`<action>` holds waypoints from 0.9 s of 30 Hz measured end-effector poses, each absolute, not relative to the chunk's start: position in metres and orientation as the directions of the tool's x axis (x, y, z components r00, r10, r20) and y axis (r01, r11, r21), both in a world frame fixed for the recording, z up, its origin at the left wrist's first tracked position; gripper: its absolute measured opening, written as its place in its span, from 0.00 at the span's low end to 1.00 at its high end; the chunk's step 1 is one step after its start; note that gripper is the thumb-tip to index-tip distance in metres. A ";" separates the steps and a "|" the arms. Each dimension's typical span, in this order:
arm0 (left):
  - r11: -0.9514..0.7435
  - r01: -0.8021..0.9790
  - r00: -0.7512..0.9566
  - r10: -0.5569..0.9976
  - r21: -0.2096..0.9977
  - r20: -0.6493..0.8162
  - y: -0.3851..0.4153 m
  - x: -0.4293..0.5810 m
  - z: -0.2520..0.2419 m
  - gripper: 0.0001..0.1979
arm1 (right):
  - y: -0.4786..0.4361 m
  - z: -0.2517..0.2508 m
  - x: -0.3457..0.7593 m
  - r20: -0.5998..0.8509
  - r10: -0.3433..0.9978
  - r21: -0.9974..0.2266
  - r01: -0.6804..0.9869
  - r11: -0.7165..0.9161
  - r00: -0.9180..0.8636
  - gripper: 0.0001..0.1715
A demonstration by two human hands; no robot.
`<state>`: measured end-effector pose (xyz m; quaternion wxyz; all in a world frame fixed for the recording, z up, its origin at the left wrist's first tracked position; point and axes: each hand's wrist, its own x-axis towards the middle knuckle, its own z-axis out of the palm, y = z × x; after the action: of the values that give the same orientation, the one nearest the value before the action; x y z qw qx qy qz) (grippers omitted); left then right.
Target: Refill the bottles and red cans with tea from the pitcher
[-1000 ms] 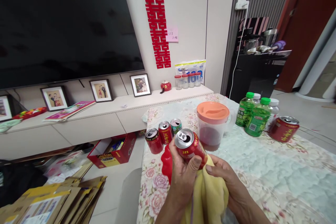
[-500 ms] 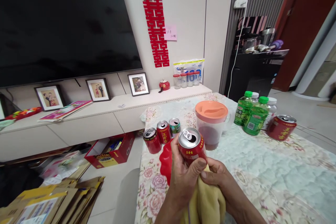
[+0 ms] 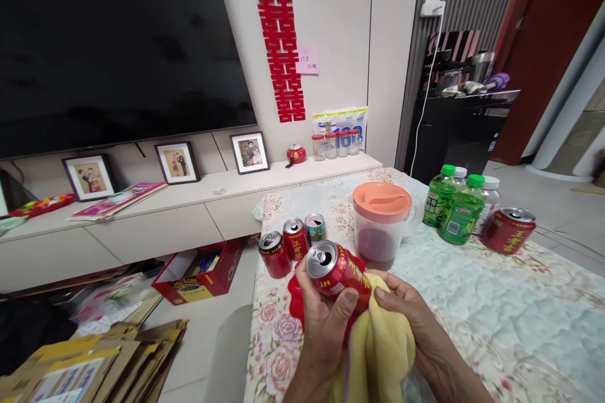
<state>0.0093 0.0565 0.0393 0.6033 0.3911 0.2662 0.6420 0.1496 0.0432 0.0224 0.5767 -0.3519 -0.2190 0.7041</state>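
An opened red drink can lies tilted in my left hand, its top toward the upper left and fingers wrapped round its side. My right hand grips a yellow cloth and presses it to the can's lower end. Below the can, a red scalloped dish is partly covered by my hand. Just beyond stand two more red cans, one at the left and one beside it, with a green can next to them. Behind my right hand is a clear pitcher with an orange lid, dark liquid inside.
Green-capped bottles, white-capped bottles and another red can stand at the table's right. A floral tablecloth covers the table. On the floor at left are flattened cardboard and a red box. A low cabinet runs along the wall.
The can in my left hand has tipped over to the left, showing more of its side. My right hand has shifted slightly right with the cloth, now at the can's base.
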 end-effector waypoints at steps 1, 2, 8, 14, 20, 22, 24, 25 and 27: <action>-0.117 -0.578 0.034 0.985 0.808 0.167 0.056 0.009 0.040 0.51 | 0.043 0.022 0.148 -0.237 0.969 -0.716 -0.662 -0.219 -0.065 0.42; -0.116 -0.583 0.026 0.987 0.804 0.161 0.056 0.009 0.040 0.52 | 0.043 0.020 0.146 -0.225 0.973 -0.713 -0.671 -0.203 -0.056 0.42; -0.207 -0.546 -0.084 0.978 0.812 0.193 0.058 0.013 0.036 0.52 | 0.038 0.013 0.126 -0.100 0.981 -0.668 -0.720 -0.189 -0.165 0.31; -0.254 -0.460 -0.109 0.967 0.851 0.229 0.054 0.014 0.029 0.51 | 0.033 0.020 0.122 -0.032 0.968 -0.668 -0.715 -0.206 -0.248 0.27; -0.216 -0.463 -0.069 0.976 0.859 0.208 0.051 0.013 0.031 0.49 | 0.033 0.017 0.129 -0.040 0.963 -0.723 -0.657 -0.212 -0.266 0.24; -0.184 -0.475 -0.035 0.981 0.860 0.190 0.050 0.013 0.032 0.50 | 0.033 0.017 0.130 -0.055 0.963 -0.718 -0.660 -0.221 -0.263 0.25; -0.159 -0.489 -0.017 0.985 0.858 0.173 0.049 0.013 0.033 0.50 | 0.033 0.016 0.131 -0.065 0.964 -0.711 -0.666 -0.225 -0.256 0.25; -0.152 -0.497 -0.011 0.986 0.854 0.168 0.049 0.013 0.034 0.51 | 0.034 0.016 0.131 -0.070 0.965 -0.708 -0.668 -0.228 -0.255 0.25; -0.156 -0.505 -0.023 0.986 0.849 0.168 0.047 0.013 0.036 0.49 | 0.034 0.015 0.132 -0.076 0.965 -0.701 -0.674 -0.231 -0.251 0.26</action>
<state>0.0130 0.0471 0.0358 0.5748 0.3973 0.3023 0.6483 0.1321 0.0342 0.0153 0.5537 -0.2603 -0.2790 0.7401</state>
